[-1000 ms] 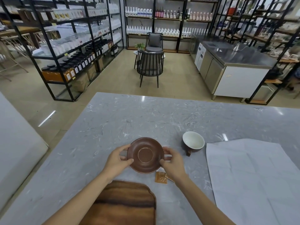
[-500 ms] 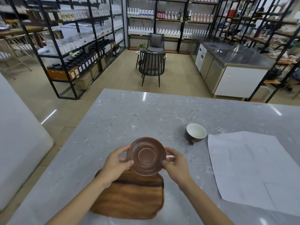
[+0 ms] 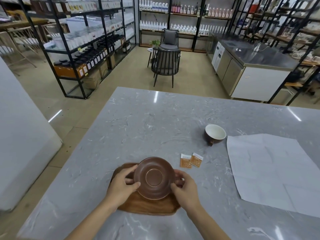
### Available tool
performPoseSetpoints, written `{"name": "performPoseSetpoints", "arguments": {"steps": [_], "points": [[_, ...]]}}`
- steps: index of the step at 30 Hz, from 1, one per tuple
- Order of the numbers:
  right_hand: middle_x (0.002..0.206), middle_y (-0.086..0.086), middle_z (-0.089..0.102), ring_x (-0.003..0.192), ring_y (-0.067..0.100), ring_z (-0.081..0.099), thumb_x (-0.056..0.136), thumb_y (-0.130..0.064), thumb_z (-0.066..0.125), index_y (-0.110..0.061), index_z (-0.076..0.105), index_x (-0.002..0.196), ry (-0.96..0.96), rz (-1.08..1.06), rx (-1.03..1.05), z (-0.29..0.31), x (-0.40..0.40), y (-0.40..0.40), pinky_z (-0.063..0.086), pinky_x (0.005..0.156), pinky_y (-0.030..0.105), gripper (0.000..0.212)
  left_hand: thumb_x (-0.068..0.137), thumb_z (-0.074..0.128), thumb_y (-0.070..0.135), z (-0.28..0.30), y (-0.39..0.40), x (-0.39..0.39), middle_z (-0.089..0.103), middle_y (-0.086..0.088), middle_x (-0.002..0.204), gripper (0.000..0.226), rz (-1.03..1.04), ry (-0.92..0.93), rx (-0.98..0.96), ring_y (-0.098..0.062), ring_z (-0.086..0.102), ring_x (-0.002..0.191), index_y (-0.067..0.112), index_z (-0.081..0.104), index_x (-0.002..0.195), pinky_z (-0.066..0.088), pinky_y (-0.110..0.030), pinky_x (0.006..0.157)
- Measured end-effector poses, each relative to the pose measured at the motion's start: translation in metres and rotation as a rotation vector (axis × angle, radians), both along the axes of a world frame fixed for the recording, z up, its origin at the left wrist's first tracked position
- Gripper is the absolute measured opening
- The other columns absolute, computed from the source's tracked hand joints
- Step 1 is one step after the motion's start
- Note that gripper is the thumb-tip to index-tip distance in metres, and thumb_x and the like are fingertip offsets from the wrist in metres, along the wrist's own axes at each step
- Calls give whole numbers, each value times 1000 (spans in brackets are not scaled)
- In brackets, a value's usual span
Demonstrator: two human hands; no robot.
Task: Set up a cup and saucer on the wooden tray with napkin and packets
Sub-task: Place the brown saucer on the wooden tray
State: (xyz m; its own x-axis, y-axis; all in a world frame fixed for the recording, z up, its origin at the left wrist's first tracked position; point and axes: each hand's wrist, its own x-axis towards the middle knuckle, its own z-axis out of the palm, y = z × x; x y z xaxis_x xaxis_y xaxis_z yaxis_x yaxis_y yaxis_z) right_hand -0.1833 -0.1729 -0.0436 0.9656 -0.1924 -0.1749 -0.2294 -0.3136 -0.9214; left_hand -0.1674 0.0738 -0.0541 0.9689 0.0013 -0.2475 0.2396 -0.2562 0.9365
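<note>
A round brown saucer [image 3: 154, 177] is over the wooden tray [image 3: 149, 205], tilted toward me, and I cannot tell whether it touches the wood. My left hand [image 3: 123, 186] grips its left rim and my right hand [image 3: 186, 189] grips its right rim. Two orange packets [image 3: 190, 161] lie side by side on the grey marble table [image 3: 147, 122], just right of the tray. A brown cup [image 3: 214, 135] with a white inside stands farther back to the right. A large white napkin [image 3: 270, 168] lies spread flat at the right.
The table's left edge drops to the floor next to a white block [image 3: 24, 144]. Beyond the far edge stand two dark chairs [image 3: 165, 64], black shelving with bottles [image 3: 83, 49] and a steel counter [image 3: 251, 66].
Both hands have brought the saucer toward me and down over the wooden tray. The view has shifted, and the two packets have come out from behind my right hand.
</note>
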Motion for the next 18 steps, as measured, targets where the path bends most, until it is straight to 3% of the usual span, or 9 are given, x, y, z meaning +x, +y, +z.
{"name": "performPoseSetpoints", "arguments": {"steps": [6,10,13,18], "points": [[103,-2,74,82,7,72,80,2,69,-21,67,123,11,-12,-32,-10,-11,6,59,77,21,49,81,83,16,-9,3,-14,59,13,135,70,-3,27,54,-12,67,108,41,55,140,59,-43,94],[100,-10,72,85,-5,68,83,-1,70,-21,68,122,-22,-23,-61,-14,-18,10,52,69,6,44,83,81,18,-9,2,-20,60,13,133,69,-6,-9,117,-5,66,105,40,52,142,55,-25,92],[102,-4,76,88,-2,70,86,-3,72,-19,65,127,-47,-62,-46,-20,-27,11,53,77,8,44,83,81,18,-7,-1,-28,58,14,132,70,10,-27,122,1,65,103,36,50,144,48,-11,81],[100,-8,75,89,2,72,87,-9,77,-20,62,132,-135,-77,-28,-32,-53,23,56,73,10,48,84,80,16,-14,-5,-48,61,15,126,69,73,-58,54,1,64,108,33,52,145,56,-22,90]]}}
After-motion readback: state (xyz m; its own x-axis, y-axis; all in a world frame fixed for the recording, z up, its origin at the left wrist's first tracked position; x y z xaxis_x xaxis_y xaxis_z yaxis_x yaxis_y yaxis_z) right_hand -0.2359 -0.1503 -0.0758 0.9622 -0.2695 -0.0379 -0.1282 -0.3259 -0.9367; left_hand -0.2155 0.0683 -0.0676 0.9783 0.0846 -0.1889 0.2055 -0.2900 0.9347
